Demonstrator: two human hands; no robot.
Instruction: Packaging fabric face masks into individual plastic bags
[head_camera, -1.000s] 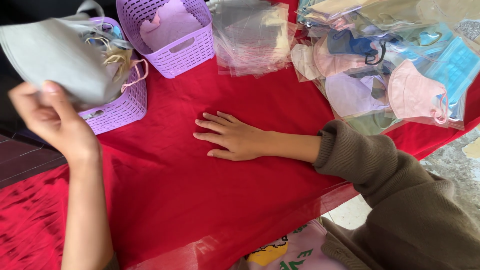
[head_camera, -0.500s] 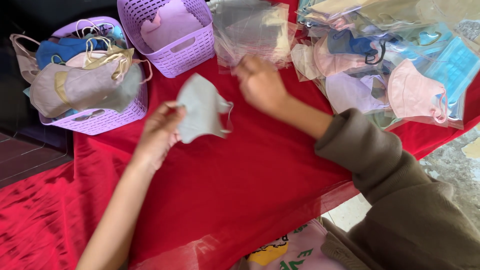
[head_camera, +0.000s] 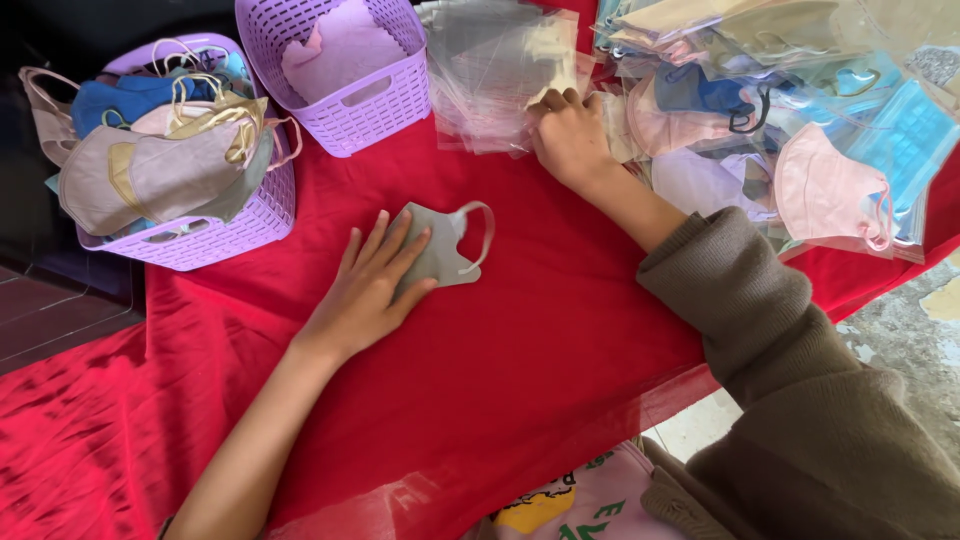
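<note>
My left hand (head_camera: 372, 285) lies flat and spread in the middle of the frame, fingers pressing the grey mask (head_camera: 440, 245) onto the red cloth (head_camera: 520, 380) that covers the surface. Half a second ago I held that mask up in the air, pinched between both hands; now it lies down, its ear loop curling out to the right, clear of my fingers. My right hand (head_camera: 568, 135) has left it and gone to the upper middle of the frame, where it rests knuckles up, fingers curled onto the stack of clear bags (head_camera: 490, 70); I cannot tell whether it grips one. A second ago this hand lay flat on the cloth.

To the upper left stands the lilac basket (head_camera: 200, 235) heaped with loose masks (head_camera: 160, 165), beige, grey and blue, as before. Just right of it a second lilac basket (head_camera: 340, 100) holds pale pink ones. At the upper right lies the pile of bagged masks (head_camera: 800, 130), pink and blue among them.
</note>
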